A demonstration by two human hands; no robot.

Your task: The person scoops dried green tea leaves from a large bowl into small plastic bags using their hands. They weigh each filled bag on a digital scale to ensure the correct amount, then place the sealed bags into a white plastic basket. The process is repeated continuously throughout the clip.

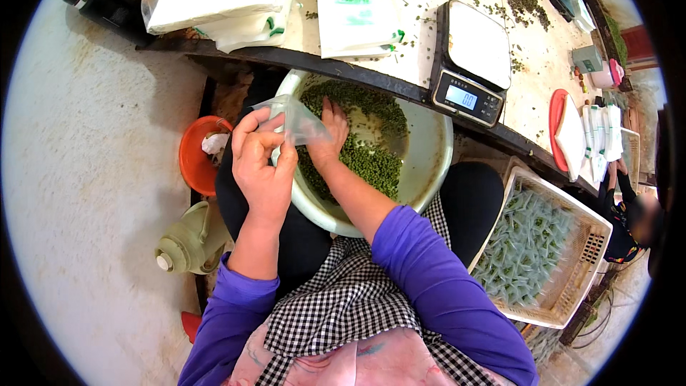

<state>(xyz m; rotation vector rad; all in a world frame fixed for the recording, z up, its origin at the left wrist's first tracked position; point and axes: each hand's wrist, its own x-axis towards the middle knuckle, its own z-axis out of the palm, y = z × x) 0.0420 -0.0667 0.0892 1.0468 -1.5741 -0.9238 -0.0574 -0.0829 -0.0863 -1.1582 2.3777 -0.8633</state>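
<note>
I see left hand (pixel 261 161) pinching plastic bag (pixel 303 121); right hand (pixel 331 134) spread over green grains (pixel 371 169); beyond both, table (pixel 547 64) overlaps basin (pixel 429 175).

basin (pixel 441 146): parked between the knees (pixel 471 196), right by the counter's (pixel 421 64) near edge, berries (pixel 371 168) inside, right hand (pixel 330 131) down in there too
plastic bag (pixel 306 125): in the left hand (pixel 261 154), over the basin's left side
left of basin: bucket (pixel 191 157), with a jug (pixel 187 246) nearer the body
right of basin: crate (pixel 599 246), past the knee, loads of small bags (pixel 525 243) in it
counter: scale (pixel 477 50) near the front edge, bag stack (pixel 350 14) left of it
</note>
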